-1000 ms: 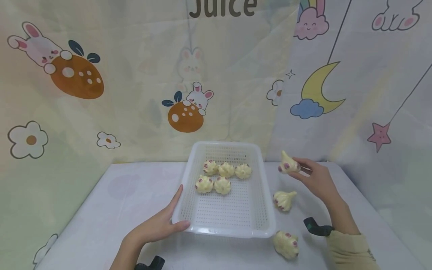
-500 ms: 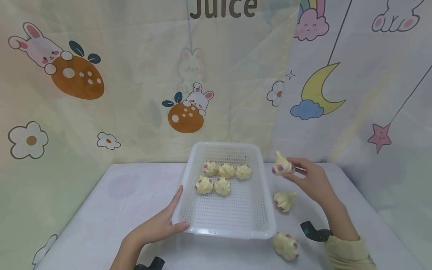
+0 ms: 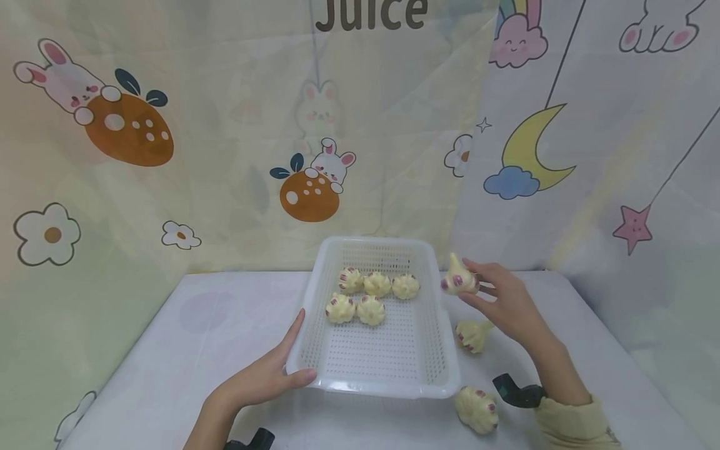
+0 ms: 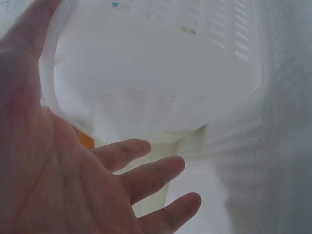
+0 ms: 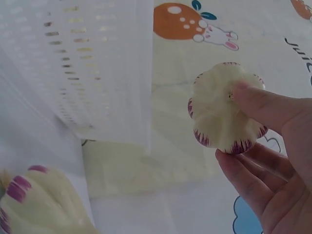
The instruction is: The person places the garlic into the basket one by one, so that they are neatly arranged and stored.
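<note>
My right hand pinches a garlic bulb between thumb and fingers, held up just right of the white plastic basket's rim. In the right wrist view the bulb's round, purple-streaked base faces the camera, with the thumb pressed on it. At the basket's near left corner, my left hand holds the basket, thumb over the rim. Three of its fingers extend loosely in the left wrist view. Inside the basket several garlic bulbs sit in two rows toward the back.
Two more garlic bulbs lie on the white table right of the basket: one below my right hand, another by the near right corner. A printed cloth hangs behind the table.
My right hand has carried its garlic bulb left, up to the basket's right rim. The bulb's tip has turned more upright. My left hand and the basket stay put.
</note>
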`<state>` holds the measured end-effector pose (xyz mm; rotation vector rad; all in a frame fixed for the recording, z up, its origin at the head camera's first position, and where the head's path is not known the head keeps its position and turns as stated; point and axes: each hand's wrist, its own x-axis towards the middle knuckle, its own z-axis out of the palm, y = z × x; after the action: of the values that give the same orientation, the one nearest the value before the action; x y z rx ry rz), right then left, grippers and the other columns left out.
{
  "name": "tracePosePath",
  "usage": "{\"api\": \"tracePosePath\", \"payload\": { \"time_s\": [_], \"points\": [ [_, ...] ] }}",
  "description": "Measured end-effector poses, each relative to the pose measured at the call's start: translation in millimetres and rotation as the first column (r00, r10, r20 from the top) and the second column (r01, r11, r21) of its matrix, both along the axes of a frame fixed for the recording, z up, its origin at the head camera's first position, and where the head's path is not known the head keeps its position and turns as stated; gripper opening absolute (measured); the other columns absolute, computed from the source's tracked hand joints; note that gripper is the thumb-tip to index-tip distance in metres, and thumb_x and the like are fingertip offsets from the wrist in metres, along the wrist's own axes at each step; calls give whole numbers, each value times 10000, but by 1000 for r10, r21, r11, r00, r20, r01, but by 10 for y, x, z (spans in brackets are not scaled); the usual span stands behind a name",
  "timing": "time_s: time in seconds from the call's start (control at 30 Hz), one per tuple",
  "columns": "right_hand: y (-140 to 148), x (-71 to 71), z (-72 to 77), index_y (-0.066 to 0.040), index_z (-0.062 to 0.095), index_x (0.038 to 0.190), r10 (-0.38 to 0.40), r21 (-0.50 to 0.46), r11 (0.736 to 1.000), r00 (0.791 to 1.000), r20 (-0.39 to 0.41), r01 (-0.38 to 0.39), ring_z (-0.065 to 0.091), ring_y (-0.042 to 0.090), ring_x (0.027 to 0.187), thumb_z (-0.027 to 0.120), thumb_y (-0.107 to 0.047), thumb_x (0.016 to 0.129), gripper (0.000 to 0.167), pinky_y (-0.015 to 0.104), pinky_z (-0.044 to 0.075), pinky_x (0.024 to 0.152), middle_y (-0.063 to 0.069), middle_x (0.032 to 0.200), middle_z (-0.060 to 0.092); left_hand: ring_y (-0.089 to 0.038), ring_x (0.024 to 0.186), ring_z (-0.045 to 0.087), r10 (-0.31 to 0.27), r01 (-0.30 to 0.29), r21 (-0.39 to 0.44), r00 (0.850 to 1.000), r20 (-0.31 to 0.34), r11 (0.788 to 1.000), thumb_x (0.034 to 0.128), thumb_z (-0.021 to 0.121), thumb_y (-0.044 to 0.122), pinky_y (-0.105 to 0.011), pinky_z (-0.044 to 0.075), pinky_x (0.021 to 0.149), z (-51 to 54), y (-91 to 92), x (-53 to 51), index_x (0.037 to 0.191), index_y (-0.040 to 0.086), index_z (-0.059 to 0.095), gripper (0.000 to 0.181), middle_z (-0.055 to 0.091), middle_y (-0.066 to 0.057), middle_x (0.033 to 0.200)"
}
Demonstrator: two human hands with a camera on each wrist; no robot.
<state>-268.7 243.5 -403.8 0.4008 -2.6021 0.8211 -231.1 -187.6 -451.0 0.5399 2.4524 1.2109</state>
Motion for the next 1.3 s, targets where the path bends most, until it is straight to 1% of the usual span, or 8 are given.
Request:
{"api": "tracePosePath", "payload": {
  "time_s": [0.13, 0.37, 0.63, 0.83, 1.0, 1.1, 1.23, 1.3],
  "points": [
    [-57, -19, -31, -167, 535, 1353, 22, 4, 1000, 1000, 12, -22, 584, 279, 1089, 783, -207, 779, 627, 441, 526, 826, 85, 1219, 563, -305, 1456, 143, 7, -7, -5, 1000, -1, 1000, 884, 632, 390, -552, 231, 1113, -16, -4, -10, 1508, 334, -131, 987, -29, -54, 1611],
    [-196, -50, -71, -123, 583, 1278, 57, -34, 998, 997, 45, -56, 609, 265, 1056, 798, -165, 760, 563, 417, 537, 816, 85, 1207, 603, -286, 1461, 120, 14, -14, -7, 1000, 7, 1000, 886, 632, 387, -550, 214, 1122, -44, -13, -24, 1506, 344, -132, 985, -38, -30, 1610],
    [-289, -50, -101, -93, 592, 1254, 47, -47, 998, 995, 83, -43, 630, 274, 1084, 803, -180, 754, 550, 386, 533, 833, 90, 1204, 641, -306, 1447, 185, 12, -12, 1, 1000, 7, 1000, 882, 637, 382, -555, 237, 1109, -46, -4, -19, 1509, 337, -126, 989, -6, -69, 1612],
    [-336, -47, -127, -71, 571, 1241, 24, -71, 997, 992, 126, -15, 620, 306, 1096, 806, -172, 751, 554, 410, 533, 833, 119, 1204, 618, -276, 1451, 173, 24, -24, 6, 999, 24, 1000, 881, 639, 387, -546, 232, 1115, -48, 8, -27, 1507, 347, -123, 988, -9, -37, 1612],
    [-388, -58, -170, -99, 514, 1328, 63, -97, 994, 985, 163, -48, 627, 302, 1091, 781, -212, 785, 615, 396, 542, 822, 118, 1232, 602, -283, 1447, 191, 29, -29, 7, 999, 32, 1000, 878, 641, 390, -548, 240, 1112, -46, 12, -28, 1509, 344, -121, 990, 2, -47, 1612],
    [-425, -53, -190, -143, 471, 1403, 98, -82, 993, 983, 158, -86, 636, 268, 1055, 761, -227, 808, 667, 370, 545, 809, 95, 1175, 608, -295, 1436, 229, 32, -33, 9, 999, 43, 999, 878, 640, 397, -554, 254, 1103, -50, 16, -28, 1508, 351, -120, 988, 24, -63, 1612],
    [-472, -34, -195, -179, 525, 1370, 99, -66, 994, 981, 165, -89, 619, 218, 1018, 759, -247, 808, 613, 371, 540, 813, 54, 1089, 594, -297, 1418, 278, 37, -37, 9, 998, 50, 999, 878, 638, 404, -554, 271, 1094, -51, 22, -27, 1505, 359, -121, 986, 65, -74, 1609],
    [-488, -28, -194, -174, 561, 1334, 97, -72, 994, 980, 174, -85, 613, 229, 1034, 763, -256, 802, 575, 384, 537, 822, 54, 1120, 595, -298, 1408, 300, 36, -36, 9, 998, 48, 999, 878, 638, 403, -555, 280, 1089, -50, 25, -26, 1505, 359, -122, 986, 89, -82, 1606]
  ]
}}
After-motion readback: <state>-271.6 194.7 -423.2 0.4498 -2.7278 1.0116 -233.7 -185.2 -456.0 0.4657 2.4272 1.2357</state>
